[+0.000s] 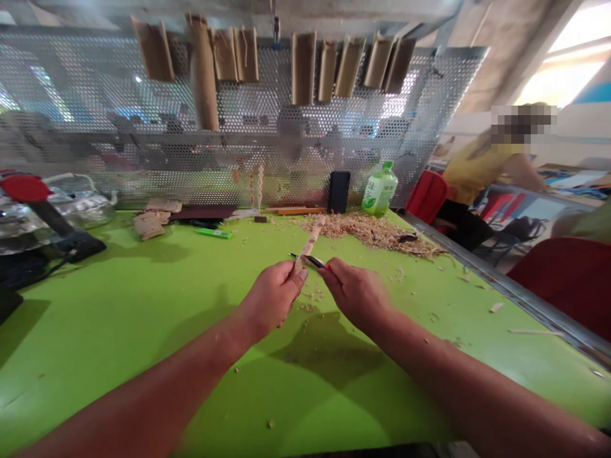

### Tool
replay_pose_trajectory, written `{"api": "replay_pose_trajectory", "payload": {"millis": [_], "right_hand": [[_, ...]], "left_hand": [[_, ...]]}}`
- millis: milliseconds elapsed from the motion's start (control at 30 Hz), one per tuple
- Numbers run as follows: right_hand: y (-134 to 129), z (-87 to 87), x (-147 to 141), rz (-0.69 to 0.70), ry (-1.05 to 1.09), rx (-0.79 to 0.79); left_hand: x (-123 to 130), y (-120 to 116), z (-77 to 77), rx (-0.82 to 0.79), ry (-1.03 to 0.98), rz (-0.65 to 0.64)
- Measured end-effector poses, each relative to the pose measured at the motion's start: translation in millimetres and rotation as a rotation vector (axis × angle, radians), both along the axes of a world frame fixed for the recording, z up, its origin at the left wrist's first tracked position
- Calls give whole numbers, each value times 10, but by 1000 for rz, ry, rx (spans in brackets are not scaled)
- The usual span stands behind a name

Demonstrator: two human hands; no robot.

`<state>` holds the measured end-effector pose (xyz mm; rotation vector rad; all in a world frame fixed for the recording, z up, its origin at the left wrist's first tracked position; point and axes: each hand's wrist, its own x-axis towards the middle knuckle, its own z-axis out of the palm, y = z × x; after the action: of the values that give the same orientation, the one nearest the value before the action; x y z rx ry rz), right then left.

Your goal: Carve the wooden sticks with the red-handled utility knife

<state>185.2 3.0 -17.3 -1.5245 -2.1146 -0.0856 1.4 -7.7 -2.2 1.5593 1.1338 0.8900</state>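
My left hand [274, 292] is wrapped round the lower end of a pale, notched wooden stick [312, 238], which points up and away over the table. Its shaped upper part is bare of my fingers. In my closed right hand [358, 289] is a carving knife [315, 261], its handle mostly hidden by the fingers. The blade crosses the stick just above my left thumb and appears to touch it. Small wood chips [310, 308] lie on the green table [205, 381] below both hands.
A heap of shavings [372, 232] lies behind, near a green-labelled bottle [380, 191] and an upright phone [338, 191]. Twisted carved sticks [260, 184] stand by the perforated metal screen [162, 146]. Kettles [81, 200] and a red-and-black device [52, 207] are left. A person [482, 159] sits right.
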Motion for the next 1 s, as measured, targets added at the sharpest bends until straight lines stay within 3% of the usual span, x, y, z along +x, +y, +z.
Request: {"api": "replay_pose_trajectory", "payload": {"millis": [133,300,1000], "right_hand": [[-22,14,-16,-52,-80,25],[-51,26,-45,-68,-100,-50],[1,-1,-3,277,510,-476]], "left_hand": [[-6,6,-5,35,62,6],[13,-1,46,188,285,93],[-14,-46,87,294,351,49]]}}
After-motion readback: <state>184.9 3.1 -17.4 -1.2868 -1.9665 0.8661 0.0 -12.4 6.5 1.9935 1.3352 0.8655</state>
